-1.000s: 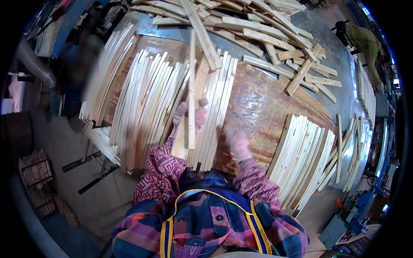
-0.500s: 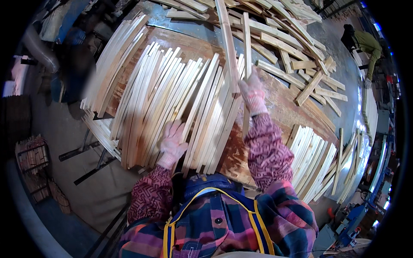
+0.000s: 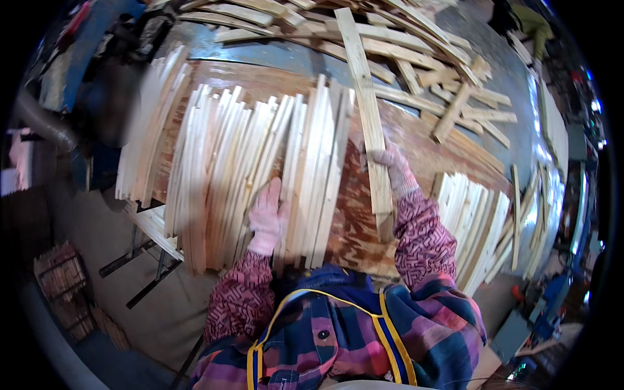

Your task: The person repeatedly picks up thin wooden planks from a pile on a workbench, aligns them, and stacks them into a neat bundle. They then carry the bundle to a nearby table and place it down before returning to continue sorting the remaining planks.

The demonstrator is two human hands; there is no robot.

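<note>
My right hand (image 3: 398,170), in a pale pink knit glove, is closed round the edge of a long wooden slat (image 3: 365,97). The slat is raised over the brown board, its near end pointing toward me. A second piece of wood shows partly beneath that end. My left hand (image 3: 265,214), gloved alike, lies with fingers stretched out on a row of pale wooden strips (image 3: 221,175). These strips lie side by side, running away from me. Just right of the left hand, more strips (image 3: 315,175) lie close together, with a narrow gap before them.
A jumbled heap of slats (image 3: 416,58) covers the far side of the metal table. Another strip row (image 3: 471,224) lies at right, and one (image 3: 153,130) at far left. Bundled wood (image 3: 60,276) stands low at left. A person in green (image 3: 533,29) is at far right.
My right hand has drawn the slat toward me and a little right, away from the strip row. My left hand stays on the strips, its fingers now pointing more straight ahead.
</note>
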